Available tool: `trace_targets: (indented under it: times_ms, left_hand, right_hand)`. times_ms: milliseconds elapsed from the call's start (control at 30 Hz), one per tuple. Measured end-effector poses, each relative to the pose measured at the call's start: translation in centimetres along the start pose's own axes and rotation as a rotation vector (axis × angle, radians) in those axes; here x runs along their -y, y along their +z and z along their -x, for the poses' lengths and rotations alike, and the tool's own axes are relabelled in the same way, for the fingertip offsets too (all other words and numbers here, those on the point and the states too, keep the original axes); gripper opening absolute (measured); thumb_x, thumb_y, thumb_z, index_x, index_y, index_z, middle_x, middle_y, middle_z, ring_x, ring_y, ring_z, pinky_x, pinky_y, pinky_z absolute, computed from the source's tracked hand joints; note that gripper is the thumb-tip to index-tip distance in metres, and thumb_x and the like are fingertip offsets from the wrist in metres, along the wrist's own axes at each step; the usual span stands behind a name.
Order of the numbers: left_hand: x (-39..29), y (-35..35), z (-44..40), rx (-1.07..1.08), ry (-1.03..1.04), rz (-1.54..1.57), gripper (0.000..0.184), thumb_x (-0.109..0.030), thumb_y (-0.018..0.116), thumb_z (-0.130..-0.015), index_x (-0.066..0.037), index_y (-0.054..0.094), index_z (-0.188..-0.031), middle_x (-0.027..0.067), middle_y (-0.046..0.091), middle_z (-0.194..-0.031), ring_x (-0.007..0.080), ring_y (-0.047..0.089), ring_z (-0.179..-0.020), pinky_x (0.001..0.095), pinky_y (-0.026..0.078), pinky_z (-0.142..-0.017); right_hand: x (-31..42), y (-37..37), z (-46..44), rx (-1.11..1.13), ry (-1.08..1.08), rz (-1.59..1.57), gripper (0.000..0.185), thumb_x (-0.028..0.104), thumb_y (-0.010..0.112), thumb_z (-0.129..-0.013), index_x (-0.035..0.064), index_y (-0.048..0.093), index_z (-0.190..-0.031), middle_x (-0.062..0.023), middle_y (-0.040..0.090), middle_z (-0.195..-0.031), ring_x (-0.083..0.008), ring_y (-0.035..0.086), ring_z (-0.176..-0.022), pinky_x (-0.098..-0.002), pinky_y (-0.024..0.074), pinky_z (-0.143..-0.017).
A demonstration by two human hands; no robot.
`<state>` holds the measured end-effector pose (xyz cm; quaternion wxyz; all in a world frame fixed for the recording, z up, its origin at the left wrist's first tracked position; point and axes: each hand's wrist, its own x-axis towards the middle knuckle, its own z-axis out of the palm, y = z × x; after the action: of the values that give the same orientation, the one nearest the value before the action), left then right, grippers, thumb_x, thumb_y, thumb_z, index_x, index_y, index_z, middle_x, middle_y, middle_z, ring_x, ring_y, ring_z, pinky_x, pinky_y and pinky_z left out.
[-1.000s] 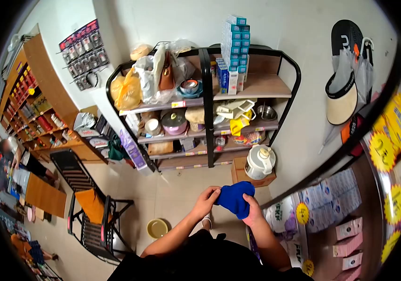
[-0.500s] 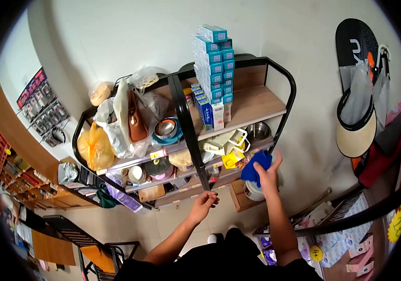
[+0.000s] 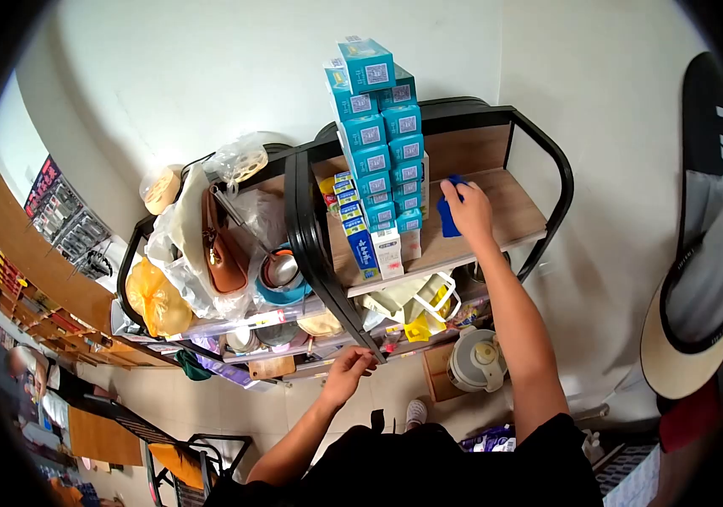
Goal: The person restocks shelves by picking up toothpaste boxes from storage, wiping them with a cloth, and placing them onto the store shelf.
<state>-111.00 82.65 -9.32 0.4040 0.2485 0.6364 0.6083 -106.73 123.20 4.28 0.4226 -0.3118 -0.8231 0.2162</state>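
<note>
A blue cloth (image 3: 449, 218) lies partly flattened on the bare wooden top shelf (image 3: 496, 211), and my right hand (image 3: 468, 208) grips it from above. Just left of it rises a tall stack of teal boxes (image 3: 372, 160). Blue-and-yellow boxes (image 3: 360, 247) and white ones (image 3: 388, 253) stand at the foot of that stack. My left hand (image 3: 348, 373) hangs in front of the rack, by the lower end of the black post (image 3: 327, 245). Its fingers are curled in, and nothing shows in them.
Left on the rack are a brown handbag (image 3: 224, 249), a yellow plastic bag (image 3: 157, 296) and blue and orange bowls (image 3: 283, 275). A lidded pot (image 3: 475, 362) stands below right. Caps (image 3: 689, 321) hang on the right wall. A chair (image 3: 184, 465) is lower left.
My right hand has carried the blue cloth from in front of the rack up onto the top shelf. The view has shifted closer to the rack. My left hand stays low, fingers still curled.
</note>
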Motion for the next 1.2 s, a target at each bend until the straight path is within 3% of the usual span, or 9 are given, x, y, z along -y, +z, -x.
trace_targets:
  times_ms: [100, 200, 333, 433, 567, 700, 767, 1000, 1200]
  left_hand:
    - [0.0, 0.6, -2.2, -0.022, -0.005, 0.006, 0.022, -0.023, 0.057, -0.105, -0.004, 0.061, -0.114, 0.0073, 0.07, -0.103, 0.017, 0.067, -0.095, 0.0324, 0.054, -0.083]
    - [-0.2, 1.0, -3.9, -0.029, -0.021, 0.031, 0.022, -0.023, 0.057, -0.105, -0.004, 0.061, -0.115, 0.007, 0.07, -0.103, 0.0172, 0.067, -0.094, 0.0325, 0.054, -0.084]
    - [-0.4, 0.9, -5.4, -0.009, -0.029, 0.01, 0.021, -0.021, 0.057, -0.105, -0.004, 0.061, -0.116, 0.0074, 0.069, -0.102, 0.0174, 0.067, -0.094, 0.0326, 0.054, -0.083]
    - [-0.4, 0.0, -6.7, 0.007, -0.028, 0.014, 0.021, -0.02, 0.057, -0.104, -0.003, 0.061, -0.116, 0.0079, 0.069, -0.102, 0.0175, 0.067, -0.095, 0.0323, 0.054, -0.082]
    - [-0.6, -0.7, -7.2, -0.011, -0.02, 0.007, 0.021, -0.019, 0.057, -0.104, -0.003, 0.061, -0.117, 0.0086, 0.069, -0.102, 0.0176, 0.067, -0.094, 0.032, 0.055, -0.082]
    - [-0.3, -0.9, -7.5, -0.024, -0.04, 0.026, 0.021, -0.019, 0.057, -0.104, -0.003, 0.061, -0.117, 0.0084, 0.069, -0.101, 0.0176, 0.067, -0.094, 0.0321, 0.055, -0.082]
    - [-0.5, -0.8, -7.6, -0.01, -0.053, 0.009, 0.021, -0.019, 0.057, -0.105, -0.003, 0.061, -0.117, 0.008, 0.069, -0.1, 0.0173, 0.067, -0.094, 0.0319, 0.054, -0.082]
    - [-0.9, 0.3, -8.6, 0.033, -0.038, 0.017, 0.02, -0.019, 0.057, -0.105, -0.003, 0.061, -0.116, 0.0063, 0.068, -0.099, 0.0158, 0.065, -0.093, 0.0311, 0.054, -0.083]
    - [-3.0, 2.7, -9.9, 0.121, 0.06, -0.024, 0.018, -0.017, 0.058, -0.104, -0.004, 0.061, -0.115, 0.0038, 0.067, -0.102, 0.0128, 0.063, -0.094, 0.0292, 0.051, -0.083]
  right_hand:
    - [0.7, 0.7, -3.7, 0.083, 0.012, 0.134, 0.047, 0.048, 0.056, -0.098, 0.0042, 0.072, -0.092, -0.0164, 0.066, -0.091, -0.0407, 0.066, -0.087, -0.0497, 0.0517, -0.074]
    - [0.7, 1.6, -6.4, 0.105, -0.005, 0.153, 0.041, 0.046, 0.06, -0.095, 0.0114, 0.067, -0.116, -0.0185, 0.069, -0.098, -0.0408, 0.068, -0.092, -0.05, 0.0537, -0.077]
    - [0.1, 1.9, -8.2, 0.328, -0.129, 0.08, 0.058, 0.043, 0.067, -0.091, 0.0203, 0.051, -0.142, -0.0197, 0.07, -0.104, -0.0409, 0.068, -0.098, -0.0494, 0.0543, -0.082]
    - [-0.7, 2.9, -8.3, 0.335, -0.242, 0.148, 0.059, 0.038, 0.068, -0.09, 0.0213, 0.05, -0.144, -0.0198, 0.069, -0.108, -0.0413, 0.068, -0.1, -0.0483, 0.0539, -0.086]
    - [-0.5, 1.9, -6.7, 0.307, -0.181, 0.094, 0.054, 0.033, 0.069, -0.089, 0.0155, 0.053, -0.138, -0.0201, 0.068, -0.115, -0.0413, 0.067, -0.105, -0.0483, 0.0526, -0.091]
    - [0.5, -0.3, -5.3, 0.408, -0.037, 0.105, 0.07, 0.032, 0.074, -0.081, 0.0164, 0.045, -0.142, -0.0197, 0.067, -0.124, -0.0413, 0.066, -0.109, -0.0484, 0.0538, -0.091]
    - [-0.1, -0.1, -5.0, 0.42, -0.1, 0.119, 0.077, 0.032, 0.076, -0.078, 0.0188, 0.041, -0.145, -0.0191, 0.069, -0.121, -0.0405, 0.067, -0.108, -0.0486, 0.0541, -0.09]
    - [-1.3, -0.7, -4.5, 0.548, -0.229, 0.14, 0.059, 0.033, 0.076, -0.08, 0.0171, 0.054, -0.132, -0.0173, 0.07, -0.115, -0.0375, 0.068, -0.105, -0.046, 0.0542, -0.088]
    - [-0.8, -4.5, -2.2, 0.458, -0.097, -0.007, 0.052, 0.03, 0.08, -0.08, 0.0112, 0.058, -0.123, -0.016, 0.071, -0.113, -0.0358, 0.068, -0.103, -0.0431, 0.0531, -0.087]
